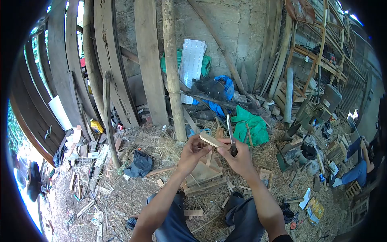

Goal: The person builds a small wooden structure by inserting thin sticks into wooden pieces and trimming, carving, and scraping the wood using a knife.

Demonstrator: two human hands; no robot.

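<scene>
While your left hand (191, 155) and right hand (239, 157) pinch a short, pale wooden strip (210, 140), the right also holds a black-handled steel knife (230, 128) that could cut you if the wood twists.

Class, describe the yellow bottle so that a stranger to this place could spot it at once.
Find the tall planks standing along the left side, and the thin pole in front of them. Just left of that pole, near the planks' foot, sits the bottle. Its bright yellow body sets it apart from the pale wood scraps beside it.
</scene>
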